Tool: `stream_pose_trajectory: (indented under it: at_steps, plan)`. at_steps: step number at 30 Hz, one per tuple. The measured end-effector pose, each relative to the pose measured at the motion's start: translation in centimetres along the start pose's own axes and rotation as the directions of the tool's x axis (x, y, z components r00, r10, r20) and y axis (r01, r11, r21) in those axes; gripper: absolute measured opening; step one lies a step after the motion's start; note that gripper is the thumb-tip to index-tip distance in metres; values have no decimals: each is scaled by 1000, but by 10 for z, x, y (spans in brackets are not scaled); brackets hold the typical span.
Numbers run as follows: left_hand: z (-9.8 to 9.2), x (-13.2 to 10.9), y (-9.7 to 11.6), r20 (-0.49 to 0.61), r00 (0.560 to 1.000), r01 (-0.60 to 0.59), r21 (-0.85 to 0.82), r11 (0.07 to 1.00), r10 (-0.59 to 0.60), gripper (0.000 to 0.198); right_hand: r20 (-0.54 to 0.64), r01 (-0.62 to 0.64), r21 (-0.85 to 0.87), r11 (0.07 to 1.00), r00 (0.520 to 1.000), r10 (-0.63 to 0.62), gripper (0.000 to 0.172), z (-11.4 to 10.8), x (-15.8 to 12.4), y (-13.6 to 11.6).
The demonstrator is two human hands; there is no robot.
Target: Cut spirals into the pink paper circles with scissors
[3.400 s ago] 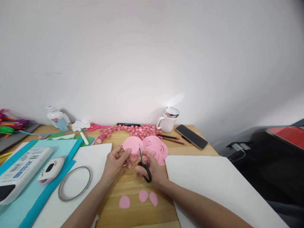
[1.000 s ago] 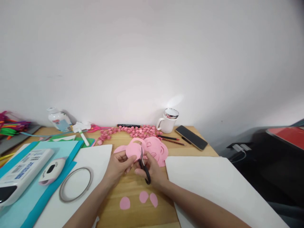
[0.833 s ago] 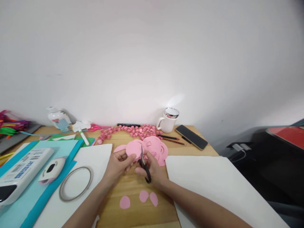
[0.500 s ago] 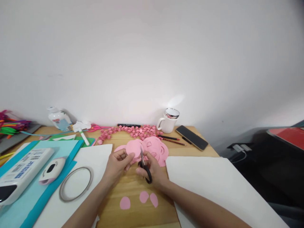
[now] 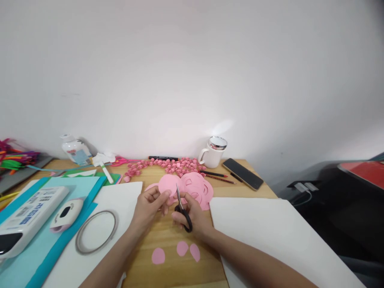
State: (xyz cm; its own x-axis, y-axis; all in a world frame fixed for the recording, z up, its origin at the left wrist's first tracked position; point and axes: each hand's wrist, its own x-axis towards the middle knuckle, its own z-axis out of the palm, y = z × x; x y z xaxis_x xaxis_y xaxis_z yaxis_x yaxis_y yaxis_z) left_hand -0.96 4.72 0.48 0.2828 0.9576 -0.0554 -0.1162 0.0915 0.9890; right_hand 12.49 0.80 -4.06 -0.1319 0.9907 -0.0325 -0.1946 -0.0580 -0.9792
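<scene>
A round piece of pink paper [image 5: 168,184] is pinched between the thumb and fingers of my left hand [image 5: 150,207]. My right hand [image 5: 193,216] holds black-handled scissors [image 5: 186,219], their blades pointing up at the right edge of the pink paper. Behind both hands lies a pile of pink paper [image 5: 199,188] with curved cuts in it. Nearer to me, a small pink cutout [image 5: 158,256] rests on the wooden table [image 5: 174,278], with two more pink cutouts [image 5: 182,248] to its right.
Many small pink paper rolls [image 5: 168,165] lie at the back. Right of them stand a white mug [image 5: 213,154] and a phone [image 5: 243,173]. White sheets [image 5: 264,228] lie on both sides. A tape ring [image 5: 78,240] and teal folders [image 5: 87,208] are at left.
The held pink paper has shifted and turned slightly, and the scissor tips have moved a little left against it. The cutouts on the table lie as before.
</scene>
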Motion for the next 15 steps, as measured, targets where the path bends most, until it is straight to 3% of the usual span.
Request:
stream_pose_trajectory:
  at_steps: [3,7,15]
  plan:
    - [3,-1,0,36,999,16,-5,1000,-15,22,20,18,13,1000,1000,-18,42,-1,0,3]
    - [3,-2,-1,-12,1000,1,3,1000,-1,26,88,25,-27,999,996,-23,44,-2,-1,6]
    - [-1,-2,-5,43,999,-10,172,985,3,24,86,121,15,993,989,-122,49,-3,-1,-1]
